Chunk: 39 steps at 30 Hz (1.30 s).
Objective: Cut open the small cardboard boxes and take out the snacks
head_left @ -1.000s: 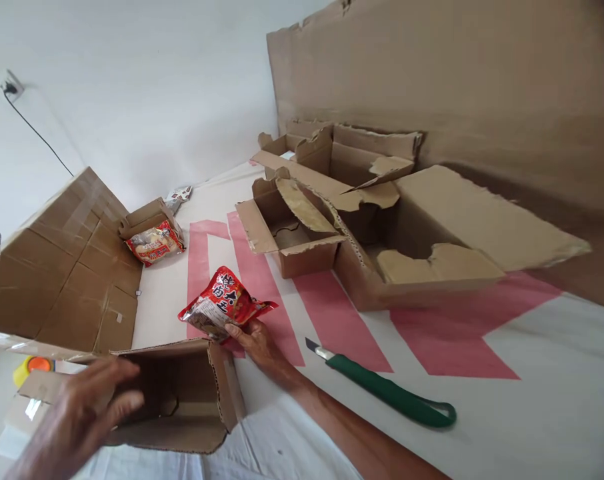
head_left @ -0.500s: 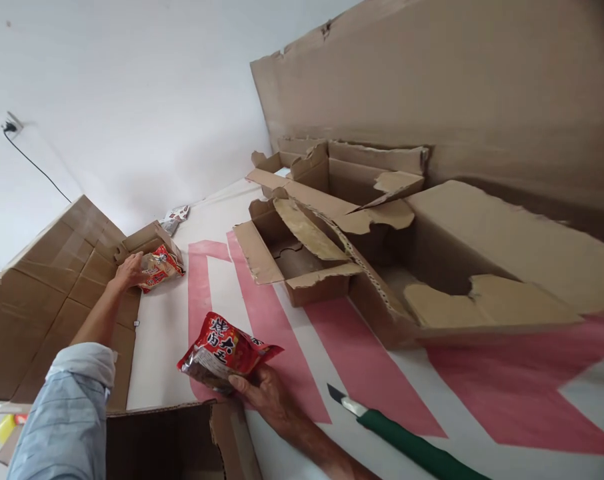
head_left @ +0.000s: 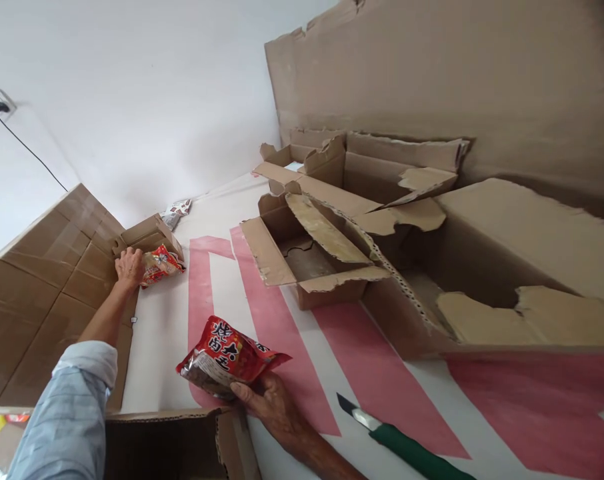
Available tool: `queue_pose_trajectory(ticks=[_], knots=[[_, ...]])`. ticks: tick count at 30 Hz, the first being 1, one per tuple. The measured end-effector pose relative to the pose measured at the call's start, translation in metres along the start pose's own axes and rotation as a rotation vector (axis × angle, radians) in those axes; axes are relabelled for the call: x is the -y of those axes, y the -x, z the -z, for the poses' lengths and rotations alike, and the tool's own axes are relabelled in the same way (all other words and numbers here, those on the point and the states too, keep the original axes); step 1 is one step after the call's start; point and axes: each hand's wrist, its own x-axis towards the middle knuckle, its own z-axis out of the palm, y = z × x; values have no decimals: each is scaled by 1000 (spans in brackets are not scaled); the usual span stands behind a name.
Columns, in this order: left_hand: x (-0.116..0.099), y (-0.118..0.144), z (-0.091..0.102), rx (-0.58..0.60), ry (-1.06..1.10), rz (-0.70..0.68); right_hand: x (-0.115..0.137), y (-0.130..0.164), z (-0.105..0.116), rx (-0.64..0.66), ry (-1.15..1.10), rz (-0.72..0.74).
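Note:
My right hand [head_left: 277, 410] holds a red food packet [head_left: 229, 353] with large black characters and a clear lower part, thumb on its near face. The packet is raised at the front of the table, above a striped cover. Farther off on the left, my left hand [head_left: 130, 267] has its fingers bent over the left edge of a red and cream food packet [head_left: 161, 265]; the fingertips are partly hidden. That packet leans out of a small open carton [head_left: 149, 232]. A silver and white packet [head_left: 176, 213] lies behind the carton.
A green-handled knife [head_left: 407, 450] lies at the front, blade bare. Open cardboard boxes [head_left: 327, 293] stand on the right before a tall cardboard sheet [head_left: 457, 80]. A big carton [head_left: 42, 293] stands left; another open box [head_left: 217, 440] is at the near edge.
The view has shifted slightly. My left hand has lifted a little and its fingers have drawn back toward the packet's edge. My right hand still holds the red packet, nearly unmoved.

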Motion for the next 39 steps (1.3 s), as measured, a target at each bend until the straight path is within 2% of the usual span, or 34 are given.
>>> queue_pose_trajectory(ticks=[4,11,17,22,28,39], knots=[[7,-11,2,17,39,63,-3,-1,0,-16,6,2],[36,18,6,64,85,-25,-5,-1,1,-36,52,24],[45,27,8,121,107,-62,-3,-1,1,-15,87,48],[41,17,9,137,118,-70,-8,-3,0,-29,57,69],[26,7,5,154,121,-68,-9,-4,1,-29,58,46],[8,14,-2,106,44,5,-3,-2,1,-13,48,45]])
